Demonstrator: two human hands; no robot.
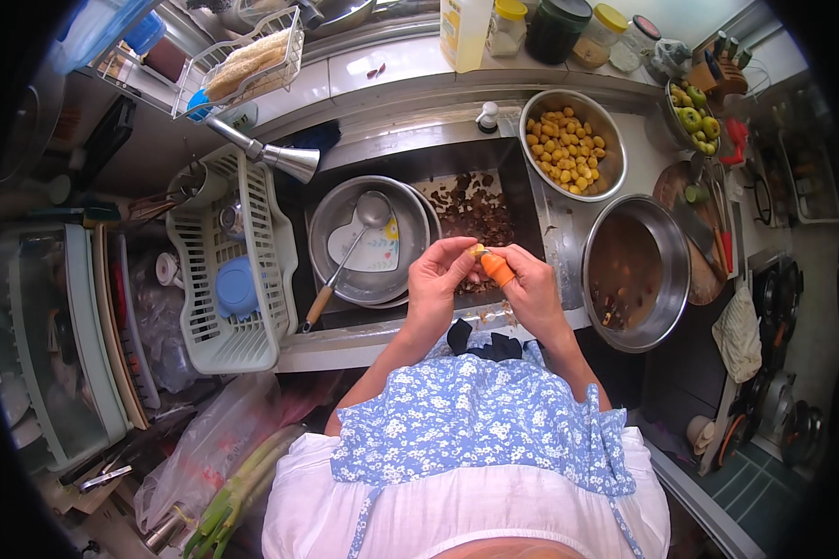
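Over the sink, my left hand (441,279) pinches a small yellow chestnut (477,251) between its fingertips. Wrapped round a small tool with an orange handle (497,269), my right hand (532,287) meets the left at the nut. The tool's working end is too small and covered to make out. Brown peelings (475,207) litter the sink floor beyond my hands. To the right on the counter, a steel bowl (529,119) holds many yellow peeled chestnuts. Nearer me, a larger steel basin (678,307) contains brownish water with a few dark nuts in it.
Left in the sink sit nested steel bowls (322,224) with a wooden-handled ladle (350,250) and a heart-shaped white dish. A faucet (284,160) reaches in above them. Beside it stands a plastic dish rack (196,307). A cleaver (688,219) lies on a round board, far right.
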